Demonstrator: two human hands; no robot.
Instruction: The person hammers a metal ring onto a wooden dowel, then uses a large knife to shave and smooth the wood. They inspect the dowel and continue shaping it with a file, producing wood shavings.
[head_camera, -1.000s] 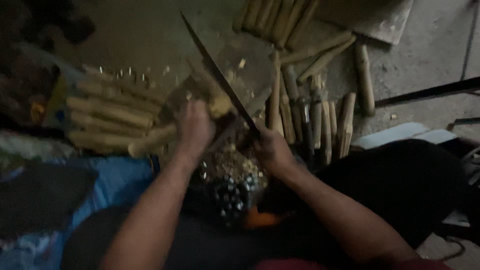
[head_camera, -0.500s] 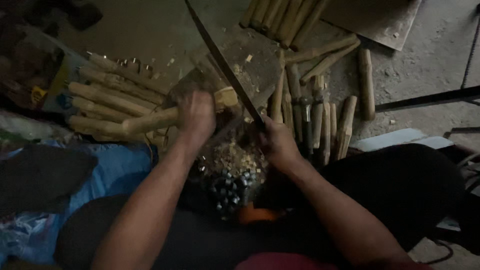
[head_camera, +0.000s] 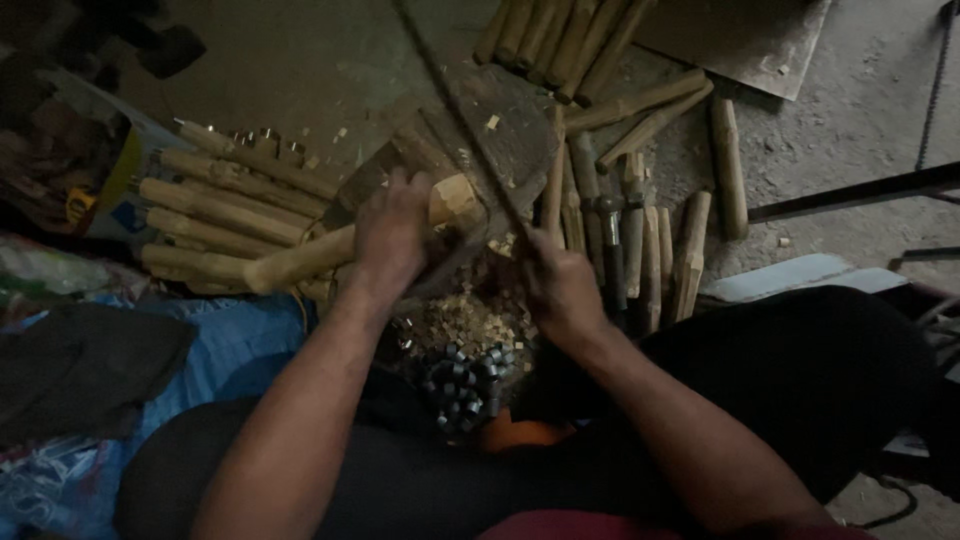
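Observation:
My left hand (head_camera: 392, 237) grips a pale wooden handle (head_camera: 300, 260) and presses its cut end (head_camera: 455, 200) onto a dark wooden chopping block (head_camera: 500, 130). My right hand (head_camera: 562, 290) holds the grip of a long thin blade (head_camera: 455, 105) that slants up and away across the block, its edge beside the handle's end. Wood chips (head_camera: 470, 320) lie heaped just below the block, between my hands. A cluster of small metal rings (head_camera: 468, 380) sits in front of my lap.
A row of finished wooden handles (head_camera: 215, 205) lies at the left. More wooden sticks (head_camera: 640, 240) lie at the right and others (head_camera: 560, 35) at the top. A blue cloth (head_camera: 230, 345) covers the floor at left. A dark bar (head_camera: 850, 192) crosses at right.
The blade has swung from a lower slant to a steeper, higher one over the block. My left hand has stayed on the handle, pushing its end further onto the block.

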